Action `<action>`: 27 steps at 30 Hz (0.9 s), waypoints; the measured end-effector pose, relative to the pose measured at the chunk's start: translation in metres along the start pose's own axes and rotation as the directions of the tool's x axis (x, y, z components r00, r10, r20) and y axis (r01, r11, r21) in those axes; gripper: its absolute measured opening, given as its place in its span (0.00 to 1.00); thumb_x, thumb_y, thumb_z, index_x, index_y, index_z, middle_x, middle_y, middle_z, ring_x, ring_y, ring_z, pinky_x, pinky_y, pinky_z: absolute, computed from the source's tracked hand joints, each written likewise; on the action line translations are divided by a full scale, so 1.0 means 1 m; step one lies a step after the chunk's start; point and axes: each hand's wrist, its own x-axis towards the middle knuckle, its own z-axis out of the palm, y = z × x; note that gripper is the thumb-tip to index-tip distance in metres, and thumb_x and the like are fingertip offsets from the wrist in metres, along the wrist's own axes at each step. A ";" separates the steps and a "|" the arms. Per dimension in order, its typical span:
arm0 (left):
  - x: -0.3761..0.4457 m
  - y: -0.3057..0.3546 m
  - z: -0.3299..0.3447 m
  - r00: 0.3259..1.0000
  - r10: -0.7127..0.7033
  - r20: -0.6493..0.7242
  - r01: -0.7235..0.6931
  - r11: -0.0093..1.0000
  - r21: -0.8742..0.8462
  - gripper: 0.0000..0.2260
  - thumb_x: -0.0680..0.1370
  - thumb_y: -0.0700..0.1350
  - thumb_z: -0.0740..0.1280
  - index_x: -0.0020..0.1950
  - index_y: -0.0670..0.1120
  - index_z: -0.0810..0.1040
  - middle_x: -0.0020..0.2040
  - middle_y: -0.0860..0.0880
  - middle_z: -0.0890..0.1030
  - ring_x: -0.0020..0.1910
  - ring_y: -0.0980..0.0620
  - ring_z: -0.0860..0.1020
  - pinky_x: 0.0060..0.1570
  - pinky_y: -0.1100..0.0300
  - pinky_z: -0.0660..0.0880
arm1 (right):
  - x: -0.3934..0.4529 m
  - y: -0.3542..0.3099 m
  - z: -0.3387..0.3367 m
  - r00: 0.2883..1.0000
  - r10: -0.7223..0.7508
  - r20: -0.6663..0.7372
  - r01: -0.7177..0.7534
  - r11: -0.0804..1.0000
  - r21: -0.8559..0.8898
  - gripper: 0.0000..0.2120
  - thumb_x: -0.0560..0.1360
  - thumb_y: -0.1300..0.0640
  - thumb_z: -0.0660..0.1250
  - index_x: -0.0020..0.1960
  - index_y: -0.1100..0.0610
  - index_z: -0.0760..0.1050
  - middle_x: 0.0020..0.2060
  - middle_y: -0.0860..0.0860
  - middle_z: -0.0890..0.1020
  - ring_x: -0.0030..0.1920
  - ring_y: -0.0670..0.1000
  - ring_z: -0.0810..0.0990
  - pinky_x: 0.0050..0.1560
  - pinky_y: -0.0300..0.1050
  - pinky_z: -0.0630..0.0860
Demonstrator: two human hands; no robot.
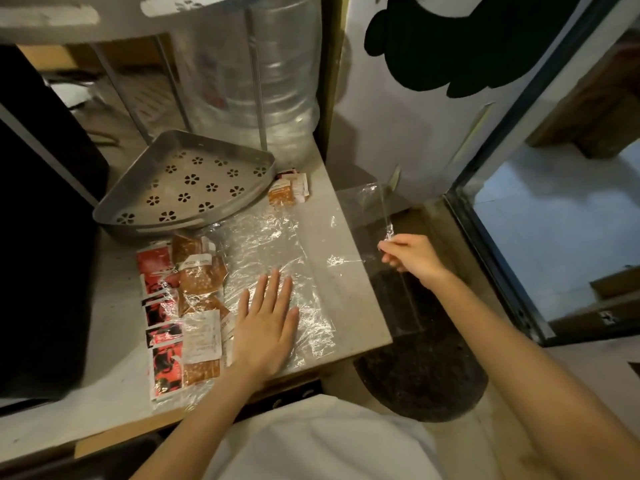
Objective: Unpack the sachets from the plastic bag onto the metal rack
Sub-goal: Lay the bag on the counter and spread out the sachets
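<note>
A clear plastic bag [277, 251] lies flat across the counter, its open end hanging over the right edge. Several red and orange sachets [183, 306] sit bunched inside its left end. My left hand [265, 323] presses flat on the bag's middle, fingers straight. My right hand [410, 256] pinches the bag's open edge beyond the counter's right side. The metal rack [183, 185], a triangular tray with flower-shaped holes, stands behind the bag with nothing in it. A few more sachets [289, 190] lie on the counter just right of the rack.
A large water bottle [263, 81] stands behind the rack between thin metal legs. A black appliance [41, 237] fills the left side. A dark round mat [422, 368] lies on the floor below the counter's right edge, near a glass door [554, 237].
</note>
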 end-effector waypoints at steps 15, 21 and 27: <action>-0.001 -0.009 -0.071 0.975 -0.143 -0.172 0.002 0.772 -0.636 0.14 0.78 0.41 0.61 0.62 0.50 0.72 0.61 0.55 0.74 0.60 0.56 0.73 0.62 0.59 0.69 | -0.017 -0.081 0.070 0.770 -0.615 0.171 0.539 0.483 -0.690 0.22 0.76 0.56 0.60 0.70 0.57 0.63 0.71 0.54 0.65 0.71 0.54 0.59 0.69 0.49 0.57; -0.021 -0.034 -0.077 0.903 -0.323 -0.282 0.157 0.861 -0.483 0.21 0.74 0.43 0.67 0.66 0.46 0.69 0.64 0.50 0.70 0.58 0.55 0.72 0.60 0.68 0.67 | -0.020 -0.113 0.137 0.715 -0.453 0.533 0.659 0.692 -0.296 0.28 0.73 0.53 0.68 0.70 0.56 0.64 0.69 0.53 0.69 0.69 0.53 0.67 0.64 0.46 0.65; -0.046 -0.044 -0.070 0.813 -0.523 -0.254 0.374 0.805 -0.460 0.29 0.69 0.46 0.72 0.68 0.44 0.66 0.66 0.44 0.67 0.62 0.47 0.69 0.62 0.56 0.69 | -0.009 -0.125 0.195 0.560 -0.400 0.726 0.779 0.552 -0.297 0.35 0.68 0.50 0.73 0.70 0.58 0.63 0.69 0.55 0.69 0.68 0.55 0.67 0.67 0.49 0.65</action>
